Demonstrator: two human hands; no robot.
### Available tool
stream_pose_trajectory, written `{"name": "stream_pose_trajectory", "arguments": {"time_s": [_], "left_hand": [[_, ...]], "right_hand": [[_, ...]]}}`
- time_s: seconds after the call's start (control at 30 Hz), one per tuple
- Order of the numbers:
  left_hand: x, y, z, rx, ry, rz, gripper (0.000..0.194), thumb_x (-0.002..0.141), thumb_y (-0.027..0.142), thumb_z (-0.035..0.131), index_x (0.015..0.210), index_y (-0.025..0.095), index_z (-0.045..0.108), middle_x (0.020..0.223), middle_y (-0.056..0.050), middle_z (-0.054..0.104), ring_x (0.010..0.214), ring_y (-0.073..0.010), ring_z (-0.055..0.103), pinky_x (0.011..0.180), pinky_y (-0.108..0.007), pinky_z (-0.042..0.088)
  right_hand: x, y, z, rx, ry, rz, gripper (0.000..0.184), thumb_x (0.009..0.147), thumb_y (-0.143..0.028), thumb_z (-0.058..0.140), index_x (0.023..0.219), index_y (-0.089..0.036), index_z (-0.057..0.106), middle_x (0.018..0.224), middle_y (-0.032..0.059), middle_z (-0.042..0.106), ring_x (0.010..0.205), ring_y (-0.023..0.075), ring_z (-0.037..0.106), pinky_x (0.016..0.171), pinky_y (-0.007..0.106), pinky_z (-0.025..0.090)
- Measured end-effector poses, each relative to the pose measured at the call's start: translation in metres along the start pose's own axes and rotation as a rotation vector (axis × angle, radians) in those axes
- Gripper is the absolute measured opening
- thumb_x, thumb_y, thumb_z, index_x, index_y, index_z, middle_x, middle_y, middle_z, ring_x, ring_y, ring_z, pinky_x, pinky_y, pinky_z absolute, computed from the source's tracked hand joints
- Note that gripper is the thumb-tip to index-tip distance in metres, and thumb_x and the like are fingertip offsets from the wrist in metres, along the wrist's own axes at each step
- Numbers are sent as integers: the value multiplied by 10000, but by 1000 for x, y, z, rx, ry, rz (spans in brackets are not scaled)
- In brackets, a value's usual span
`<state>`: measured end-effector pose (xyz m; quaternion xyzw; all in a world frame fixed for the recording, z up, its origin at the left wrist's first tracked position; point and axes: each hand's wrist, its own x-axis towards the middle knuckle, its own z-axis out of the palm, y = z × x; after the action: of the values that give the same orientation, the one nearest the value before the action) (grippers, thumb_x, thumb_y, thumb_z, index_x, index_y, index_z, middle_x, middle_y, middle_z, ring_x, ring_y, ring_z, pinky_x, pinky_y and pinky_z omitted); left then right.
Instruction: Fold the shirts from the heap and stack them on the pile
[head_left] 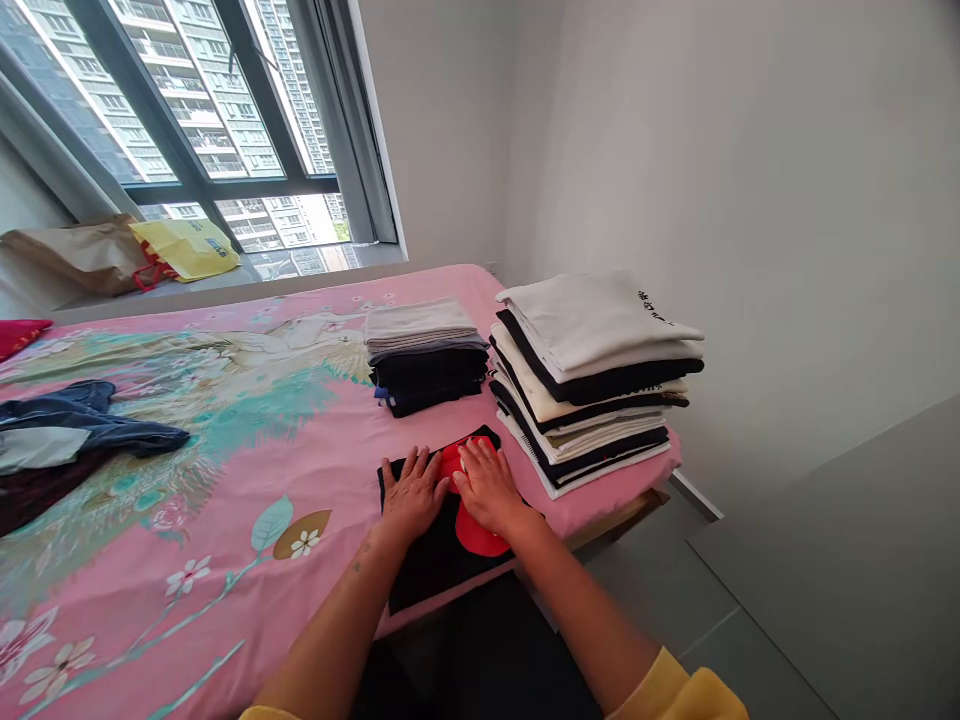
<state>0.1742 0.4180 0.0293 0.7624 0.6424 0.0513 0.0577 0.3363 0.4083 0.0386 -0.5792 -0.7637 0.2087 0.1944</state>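
Observation:
A black garment with a red print [431,560] lies folded flat at the front edge of the bed. Resting on its left part is my left hand [412,492], palm down with the fingers spread. My right hand [487,485] lies flat over the red print, its fingers stretched forward. The two thumbs are close together. Parts of the print are hidden under my hands. Just beyond the garment stands a low stack of folded clothes [427,350], pale on top and dark below. To the right rises a taller stack of folded white and black shirts [600,380].
A pink flowered sheet [322,560] covers the bed. Rumpled dark clothes with denim [82,440] lie at the left. On the windowsill are a brown paper bag [82,255] and a yellow bag [187,248]. A wall [750,220] borders the right side.

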Motion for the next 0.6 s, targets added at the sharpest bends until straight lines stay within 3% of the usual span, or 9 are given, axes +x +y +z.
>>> {"name": "stream_pose_trajectory", "arguments": {"time_s": [0.13, 0.23, 0.3, 0.37, 0.43, 0.5, 0.6], "left_hand": [[4, -48, 9, -95, -49, -166, 610, 870, 540, 339, 1410, 256, 340, 1512, -68, 246, 1405, -290, 137, 1062, -634, 0], [3, -73, 7, -276, 26, -269, 556, 877, 448, 362, 1376, 203, 395, 1490, -91, 308, 1389, -254, 211, 1107, -541, 65], [0, -83, 1, -472, 93, -373, 497, 871, 413, 372, 1297, 182, 482, 1423, -115, 424, 1343, -241, 320, 1106, -456, 183], [-7, -89, -7, -638, 103, -482, 457, 857, 458, 376, 1134, 164, 591, 1247, -144, 587, 1201, -260, 497, 992, -404, 375], [-15, -94, -11, -725, 36, -549, 469, 818, 544, 408, 920, 151, 643, 965, -145, 691, 918, -263, 648, 753, -359, 501], [-22, -97, -11, -772, -52, -577, 473, 743, 605, 495, 758, 151, 629, 701, -103, 680, 630, -223, 655, 538, -301, 488], [-25, -97, -7, -1029, -169, -645, 391, 615, 533, 679, 686, 157, 601, 535, -43, 610, 486, -179, 597, 432, -247, 426]], "right_hand": [[12, 13, 28, -99, -48, 20, 604, 920, -468, 317, 1447, -180, 252, 1526, 73, 159, 1412, 221, 13, 1101, 536, -28], [11, 19, 37, -146, -24, 10, 609, 924, -479, 296, 1456, -190, 222, 1535, 60, 115, 1411, 208, -27, 1095, 534, -55], [9, 20, 38, -161, -33, 16, 606, 927, -486, 276, 1457, -198, 217, 1537, 51, 110, 1411, 204, -30, 1098, 527, -49], [8, 20, 39, -174, -41, 19, 605, 929, -487, 264, 1459, -201, 210, 1538, 44, 108, 1410, 201, -35, 1100, 520, -47], [8, 19, 39, -187, -47, 23, 603, 930, -485, 263, 1461, -207, 201, 1540, 38, 99, 1409, 200, -46, 1100, 516, -51], [8, 18, 40, -199, -55, 31, 605, 931, -484, 261, 1464, -210, 185, 1542, 32, 87, 1408, 199, -57, 1103, 510, -47], [8, 18, 42, -209, -58, 38, 609, 934, -493, 236, 1468, -207, 169, 1544, 27, 78, 1407, 198, -62, 1106, 503, -36]]}}
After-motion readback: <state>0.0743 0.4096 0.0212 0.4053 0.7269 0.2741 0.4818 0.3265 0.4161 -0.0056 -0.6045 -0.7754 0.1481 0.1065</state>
